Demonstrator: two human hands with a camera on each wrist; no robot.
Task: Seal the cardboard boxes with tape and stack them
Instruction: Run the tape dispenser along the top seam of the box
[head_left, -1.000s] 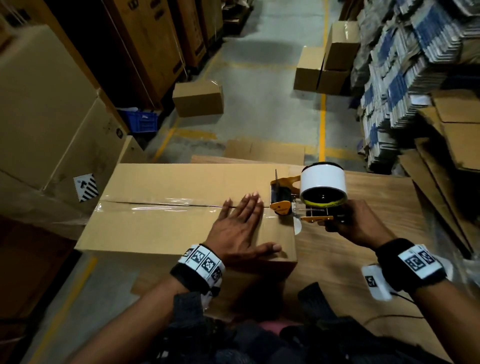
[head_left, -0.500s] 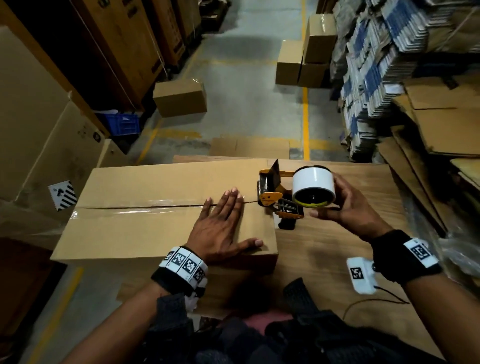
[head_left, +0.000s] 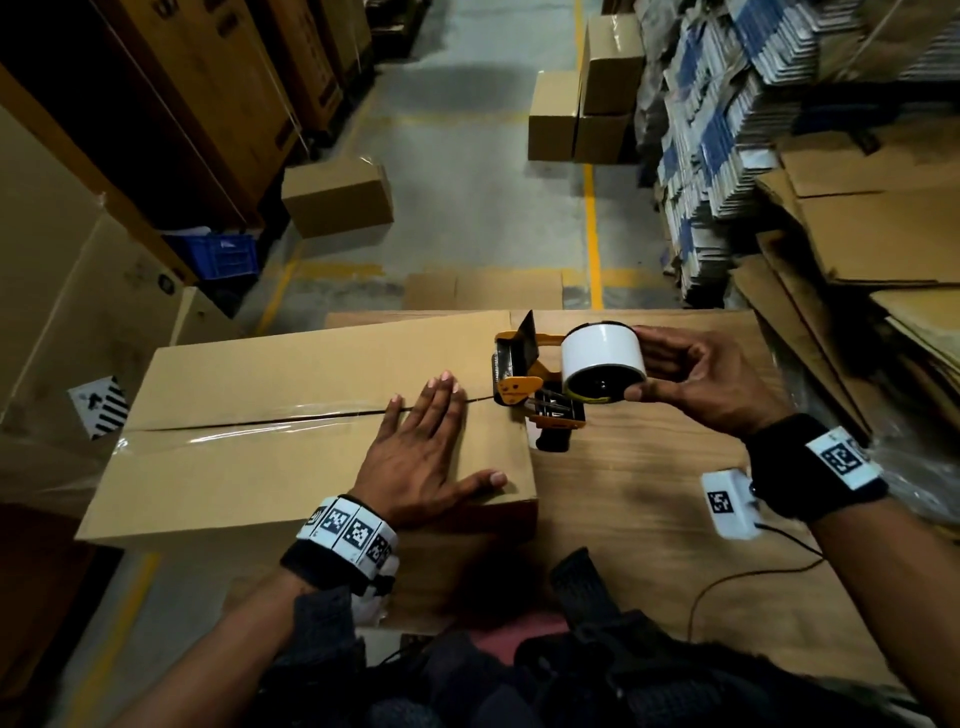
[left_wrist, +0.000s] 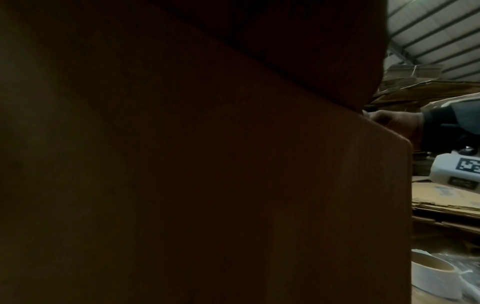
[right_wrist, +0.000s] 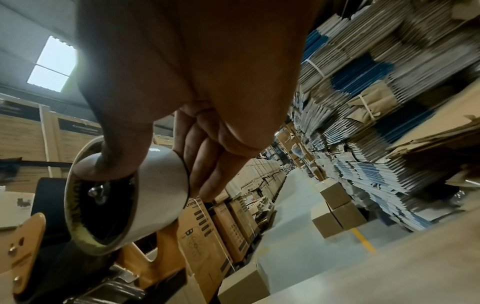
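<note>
A closed cardboard box (head_left: 249, 400) lies on the wooden table (head_left: 649, 519), with clear tape along most of its top seam. My left hand (head_left: 421, 457) lies flat on the box top near its right end, fingers straight over the seam, thumb near the front edge. My right hand (head_left: 696, 379) grips the white tape roll (head_left: 602, 364) of the orange and black tape dispenser (head_left: 524, 384) just off the box's right end. In the right wrist view the thumb and fingers pinch the tape roll (right_wrist: 130, 197). The left wrist view is dark, filled by the box (left_wrist: 207, 185).
Three brown boxes (head_left: 587, 98) are stacked on the floor at the back, and another box (head_left: 337, 197) sits to the left. Flattened cartons (head_left: 857, 234) pile up at the right, large cartons (head_left: 67, 270) at the left. A blue crate (head_left: 218, 254) sits by them.
My right hand left the dispenser's handle and now grips the tape roll itself; the dispenser has tilted and lifted off the box's right end. My left hand stays flat on the box.
</note>
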